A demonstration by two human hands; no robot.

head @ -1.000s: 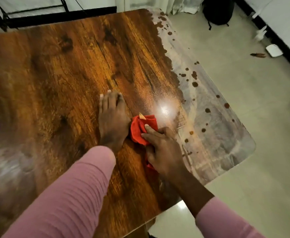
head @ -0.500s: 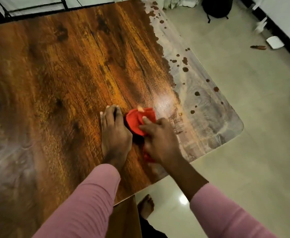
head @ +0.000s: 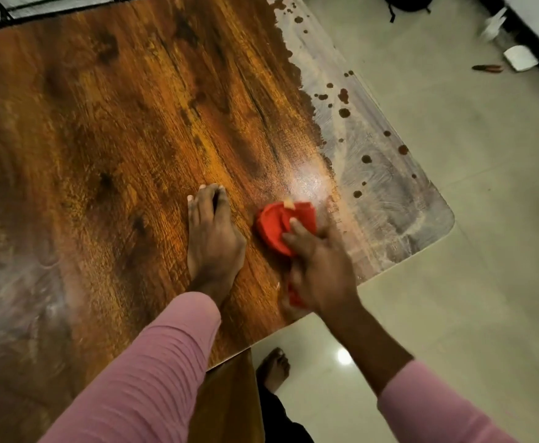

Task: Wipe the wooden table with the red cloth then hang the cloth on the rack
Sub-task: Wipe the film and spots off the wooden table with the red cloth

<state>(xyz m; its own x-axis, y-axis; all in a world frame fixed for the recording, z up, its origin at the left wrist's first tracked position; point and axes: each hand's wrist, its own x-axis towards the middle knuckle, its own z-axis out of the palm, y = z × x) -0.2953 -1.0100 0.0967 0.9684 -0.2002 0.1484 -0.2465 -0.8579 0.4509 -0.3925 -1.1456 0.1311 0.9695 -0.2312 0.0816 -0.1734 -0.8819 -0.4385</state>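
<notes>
The surface [head: 102, 139] fills the left and middle of the view, its right corner reaching out over the floor [head: 453, 282]. The left hand [head: 212, 241] lies flat on the surface near its near edge. Just to its right sits the cloth [head: 277, 223], on the surface, with the right hand [head: 319, 270] on top of its near part. A patch of spots [head: 344, 113] lies on the surface's far right strip, beyond the cloth. A bare foot [head: 273, 367] stands on the floor, below the near edge. Small items [head: 520, 57] lie on the floor at far right
</notes>
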